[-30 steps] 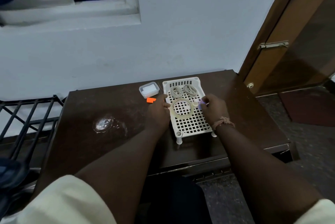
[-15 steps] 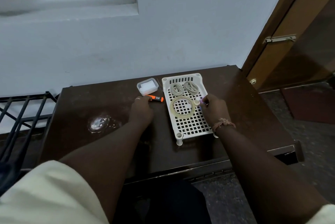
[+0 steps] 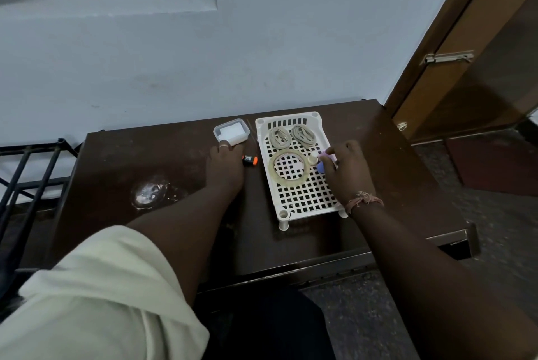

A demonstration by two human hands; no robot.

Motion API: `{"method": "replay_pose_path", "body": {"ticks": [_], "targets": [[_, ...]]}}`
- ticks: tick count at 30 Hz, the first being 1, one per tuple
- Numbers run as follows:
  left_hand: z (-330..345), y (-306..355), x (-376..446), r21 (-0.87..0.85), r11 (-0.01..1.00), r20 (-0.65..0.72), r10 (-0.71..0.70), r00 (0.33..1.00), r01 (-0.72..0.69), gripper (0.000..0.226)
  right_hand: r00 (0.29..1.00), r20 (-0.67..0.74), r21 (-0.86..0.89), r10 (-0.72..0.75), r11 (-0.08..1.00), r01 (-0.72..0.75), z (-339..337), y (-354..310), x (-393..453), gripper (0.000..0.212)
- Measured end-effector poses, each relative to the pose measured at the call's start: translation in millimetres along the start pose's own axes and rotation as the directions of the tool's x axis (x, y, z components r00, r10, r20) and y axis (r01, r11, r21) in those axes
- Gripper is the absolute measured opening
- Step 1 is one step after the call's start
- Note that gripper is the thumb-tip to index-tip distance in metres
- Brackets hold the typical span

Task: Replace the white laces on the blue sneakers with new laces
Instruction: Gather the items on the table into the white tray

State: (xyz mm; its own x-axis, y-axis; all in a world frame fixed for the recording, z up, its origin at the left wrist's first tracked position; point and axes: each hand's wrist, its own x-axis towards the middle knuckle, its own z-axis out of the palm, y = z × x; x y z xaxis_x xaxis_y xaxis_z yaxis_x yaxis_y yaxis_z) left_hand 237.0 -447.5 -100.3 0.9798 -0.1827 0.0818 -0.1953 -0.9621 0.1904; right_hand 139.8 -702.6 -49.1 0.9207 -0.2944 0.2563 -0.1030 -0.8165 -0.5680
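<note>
My right hand (image 3: 346, 173) sits on the right edge of the white perforated plastic tray (image 3: 302, 199), fingers curled round a small lilac and blue object (image 3: 326, 160) that I can't identify, next to a little white bottle (image 3: 313, 158). My left hand (image 3: 225, 168) lies on the dark brown table (image 3: 378, 155) just left of the tray, fingers bent loosely and gripping nothing that I can see, fingertips near the clear plastic box holding something white (image 3: 232, 132). A short black and orange marker (image 3: 249, 160) lies between that hand and the tray.

On the tray's far end rest 2 coiled bundles of grey flat laces (image 3: 279, 138), side by side; nearer me is a ring of clear tape (image 3: 289, 167). The blue sneakers are not in view, so I judge this as setting up only.

The laces look light, soft and limp. I expect a bundle to hold its shape only while coiled, so I would pinch across the whole coil, not a single strand, and later work from the stiff tips, which I can't make out here.
</note>
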Motion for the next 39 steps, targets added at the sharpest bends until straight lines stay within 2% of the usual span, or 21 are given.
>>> {"method": "replay_pose_path", "body": {"ticks": [2,6,11,13,17,20,22,27,29,32,34,39], "targets": [[-1,2,-6,-0.029,0.999,-0.024,0.021,0.999,-0.022,0.024,1.000,-0.007,-0.006,0.011,1.000,-0.011,-4,0,1,0.011],[-7,-5,-20,-0.027,0.998,0.020,0.064,0.998,-0.064,0.021,0.999,-0.032,-0.016,0.018,1.000,-0.019,-10,-5,0,0.010],[-22,-11,-32,-0.269,0.958,-0.125,0.064,0.990,-0.096,0.027,0.998,-0.053,0.029,-0.029,0.999,0.030,-15,-19,-5,0.006],[-35,-5,-31,-0.285,0.933,-0.188,0.173,0.967,-0.222,0.030,0.995,-0.013,0.008,-0.104,0.995,0.104,-15,-30,-11,0.011],[-62,30,-33,-0.317,0.835,-0.227,0.394,0.891,-0.450,0.027,0.955,0.155,-0.047,-0.252,0.964,0.262,-11,-56,-29,0.038],[-70,65,-36,-0.372,0.764,-0.168,0.503,0.848,-0.527,0.032,0.955,0.206,-0.073,-0.216,0.969,0.235,-9,-63,-39,0.038],[-66,83,-38,-0.384,0.752,-0.136,0.529,0.838,-0.536,0.034,0.974,0.175,-0.103,-0.140,0.982,0.160,-11,-56,-46,0.035],[-56,111,-52,-0.444,0.758,-0.172,0.452,0.875,-0.478,0.043,0.996,0.053,-0.214,0.070,0.975,-0.057,-22,-27,-65,0.015],[-51,111,-55,-0.416,0.786,-0.182,0.421,0.889,-0.457,0.046,0.989,0.022,-0.246,0.147,0.959,-0.137,-26,-23,-68,0.017],[-46,98,-58,-0.403,0.862,-0.130,0.277,0.952,-0.306,0.049,0.966,-0.003,-0.344,0.259,0.907,-0.244,-24,-27,-71,0.027],[-44,86,-59,-0.395,0.890,-0.105,0.202,0.974,-0.227,0.046,0.946,-0.012,-0.377,0.323,0.875,-0.303,-21,-32,-70,0.032],[-39,58,-62,-0.395,0.910,-0.074,0.102,0.992,-0.123,0.032,0.905,-0.007,-0.414,0.425,0.823,-0.389,-13,-42,-65,0.026]]}}
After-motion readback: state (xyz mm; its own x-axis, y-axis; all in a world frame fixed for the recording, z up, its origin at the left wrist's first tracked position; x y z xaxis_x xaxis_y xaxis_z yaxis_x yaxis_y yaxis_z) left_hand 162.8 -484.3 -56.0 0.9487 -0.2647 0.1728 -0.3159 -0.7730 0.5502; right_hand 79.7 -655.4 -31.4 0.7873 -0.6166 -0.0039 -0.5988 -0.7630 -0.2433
